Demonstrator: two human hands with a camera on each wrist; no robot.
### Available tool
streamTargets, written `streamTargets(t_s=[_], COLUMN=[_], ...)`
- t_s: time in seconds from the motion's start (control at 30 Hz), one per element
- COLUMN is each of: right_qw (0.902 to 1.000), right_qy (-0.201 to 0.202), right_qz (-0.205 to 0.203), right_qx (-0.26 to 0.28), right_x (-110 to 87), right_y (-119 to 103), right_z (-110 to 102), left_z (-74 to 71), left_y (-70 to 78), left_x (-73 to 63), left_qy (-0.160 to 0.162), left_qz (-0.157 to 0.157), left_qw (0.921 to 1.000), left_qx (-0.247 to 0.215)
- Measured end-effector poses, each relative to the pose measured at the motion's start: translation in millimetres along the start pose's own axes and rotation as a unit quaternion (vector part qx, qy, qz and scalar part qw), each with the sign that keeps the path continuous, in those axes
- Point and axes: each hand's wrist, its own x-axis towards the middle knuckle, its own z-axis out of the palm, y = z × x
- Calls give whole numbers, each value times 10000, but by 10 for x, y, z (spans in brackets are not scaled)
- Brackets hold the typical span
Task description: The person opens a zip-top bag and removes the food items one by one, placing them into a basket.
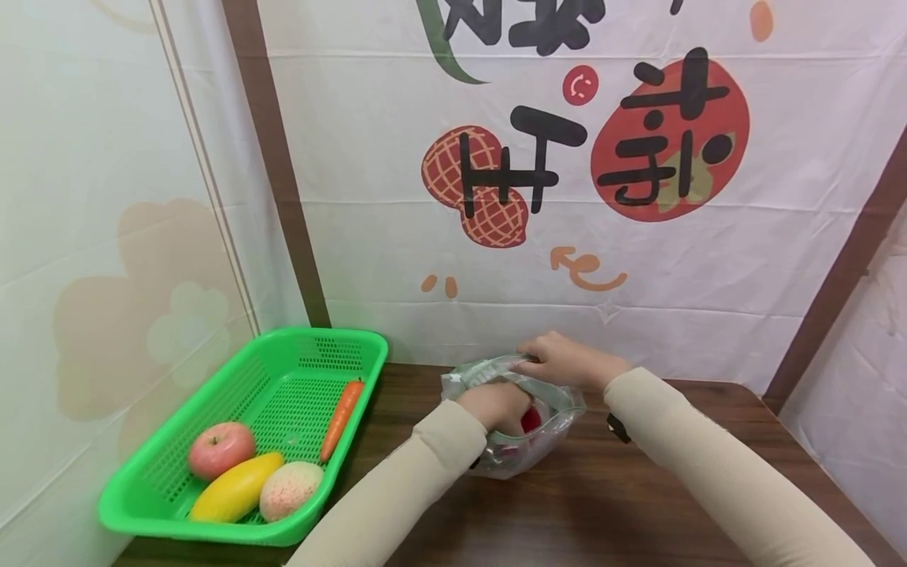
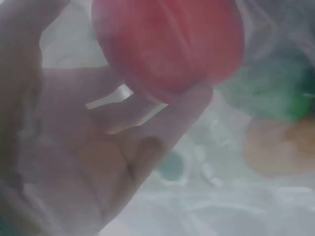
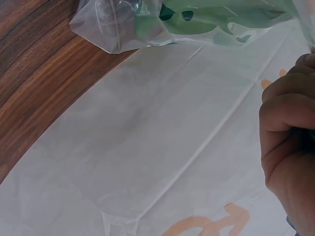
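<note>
A clear zip bag (image 1: 520,463) with a pale green rim stands open-mouthed on the wooden table. My left hand (image 1: 497,403) reaches down inside it. In the left wrist view, its fingers (image 2: 182,115) curl against a smooth, red, round thing (image 2: 170,44), seen hazily through the plastic. A little of that red thing also shows beside the hand in the head view. My right hand (image 1: 570,361) pinches the bag's back rim; in the right wrist view its curled fingers (image 3: 283,113) are at the right edge. Blurred green and orange shapes appear near the red thing.
On the left sits a green plastic basket (image 1: 212,529) holding a pink apple (image 1: 221,450), a yellow mango-like fruit (image 1: 237,488), a pale speckled peach-like fruit (image 1: 290,490) and a carrot (image 1: 342,420). A printed white curtain (image 1: 354,236) hangs right behind the table (image 1: 602,504).
</note>
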Motion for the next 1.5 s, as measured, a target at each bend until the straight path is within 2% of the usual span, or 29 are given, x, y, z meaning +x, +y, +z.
streamTargets(t_s=[0.07, 0.17, 0.37, 0.57, 0.8, 1.13, 1.5], right_qw=[10000, 10000, 9998, 9998, 9997, 9994, 9999], right_qy=[-4, 16, 105, 106, 52, -86, 21], right_qz=[21, -4, -106, 44, 243, 274, 140], right_qx=[13, -42, -162, -147, -36, 174, -33], right_x=[-3, -4, 7, -3, -26, -52, -64], right_y=[-8, -15, -11, -11, -24, -13, -12], right_z=[-3, -8, -15, -21, -35, -31, -21], left_z=[-59, -150, -311, -427, -528, -670, -880], left_y=[27, 59, 107, 146, 168, 190, 186], left_x=[-67, -162, -331, -493, -658, -859, -1166], left_qy=[-54, 28, 400, 778, 1147, 1146, 1473], left_qz=[89, 305, 660, 885, 1172, 1258, 1278], left_qw=[9999, 9993, 9956, 9905, 9850, 9851, 9801], left_qx=[59, 191, 525, 705, 527, 266, 373])
